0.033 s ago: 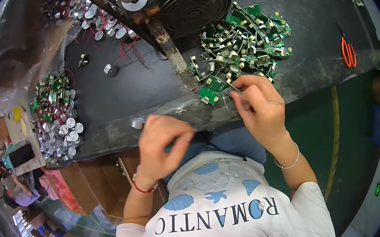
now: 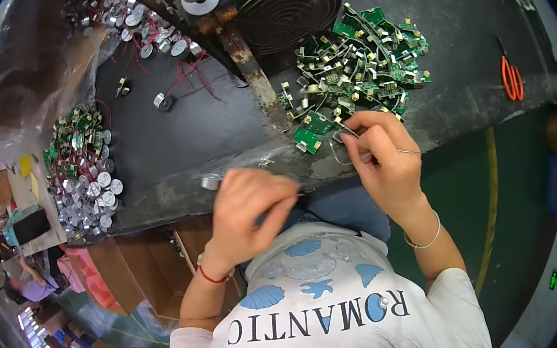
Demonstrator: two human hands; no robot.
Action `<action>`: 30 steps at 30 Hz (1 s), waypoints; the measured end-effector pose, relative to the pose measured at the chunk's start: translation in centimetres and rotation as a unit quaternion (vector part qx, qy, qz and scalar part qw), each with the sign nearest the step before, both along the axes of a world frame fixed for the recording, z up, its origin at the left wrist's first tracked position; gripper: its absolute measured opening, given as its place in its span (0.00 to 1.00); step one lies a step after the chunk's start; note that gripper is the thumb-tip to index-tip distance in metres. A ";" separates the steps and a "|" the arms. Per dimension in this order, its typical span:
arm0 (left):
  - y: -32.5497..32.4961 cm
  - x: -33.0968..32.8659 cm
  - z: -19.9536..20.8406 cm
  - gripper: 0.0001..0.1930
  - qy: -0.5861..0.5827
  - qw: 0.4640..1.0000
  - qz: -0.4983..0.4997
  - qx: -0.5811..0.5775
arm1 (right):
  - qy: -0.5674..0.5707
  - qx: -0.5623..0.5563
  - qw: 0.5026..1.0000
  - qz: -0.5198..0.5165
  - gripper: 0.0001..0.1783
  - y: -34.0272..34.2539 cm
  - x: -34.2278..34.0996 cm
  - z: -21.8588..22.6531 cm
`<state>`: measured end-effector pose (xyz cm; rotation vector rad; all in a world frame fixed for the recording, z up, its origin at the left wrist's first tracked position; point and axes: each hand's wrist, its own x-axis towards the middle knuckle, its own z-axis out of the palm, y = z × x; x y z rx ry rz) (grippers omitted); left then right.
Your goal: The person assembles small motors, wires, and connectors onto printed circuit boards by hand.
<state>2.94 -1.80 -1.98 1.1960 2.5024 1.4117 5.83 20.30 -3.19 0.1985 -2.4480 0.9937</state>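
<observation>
Engaged, to judge by the pose, in handling a single part at the near edge of a heap; pinching at centre what looks like a thin, edge-on circuit board (image 2: 345,128) in the bare right hand (image 2: 390,162), with thumb and finger together on it; just below those tips, a fine, pale, curved loop (image 2: 334,156), too thin to tell as wire or thread; holding the bare, motion-blurred left hand (image 2: 247,205) left of centre, just beside a silver, round metal cylinder (image 2: 211,181); cannot tell whether gripping or touching anything there; calling next, as a judgement, for a light, steady pinch, without disturbing the green, flat-lying circuit boards (image 2: 307,140) close by.

Spread over a black, scuffed worktop (image 2: 457,50): a heap of green circuit boards with pale fittings (image 2: 367,60) at upper centre, orange-red-handled scissors (image 2: 511,78) at upper right, a black, round-grilled fan (image 2: 287,10) at the top, and a pile of silver metal discs (image 2: 101,188) at left; beyond, a green floor with a yellow line (image 2: 489,198) at right, brown cardboard boxes (image 2: 137,264) at lower left, and farther off another person in purple (image 2: 43,278).
</observation>
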 end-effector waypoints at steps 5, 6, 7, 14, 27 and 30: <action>2.2 -1.2 -0.5 0.06 -0.024 0.996 0.086 -0.007 | 0.104 0.080 0.991 -0.015 0.14 1.0 0.3 1.0; 2.0 -1.3 -0.5 0.06 -0.023 0.996 0.088 -0.007 | 0.109 0.074 0.991 -0.002 0.13 0.8 1.1 0.7; 1.7 -1.2 -0.4 0.06 -0.018 0.996 0.090 -0.008 | 0.097 0.052 0.994 0.024 0.12 0.6 1.7 -0.1; 0.8 0.9 -0.5 0.03 -0.195 0.963 0.172 0.070 | -0.018 -0.020 0.998 0.065 0.14 -1.2 1.0 0.5; 0.4 -0.7 0.4 0.04 -0.315 0.927 0.104 0.174 | -0.019 -0.179 0.977 0.112 0.15 -2.4 1.3 0.6; 0.8 -1.0 0.8 0.04 -0.318 0.926 0.088 0.181 | -0.080 -0.226 0.960 0.147 0.11 -2.2 1.0 1.6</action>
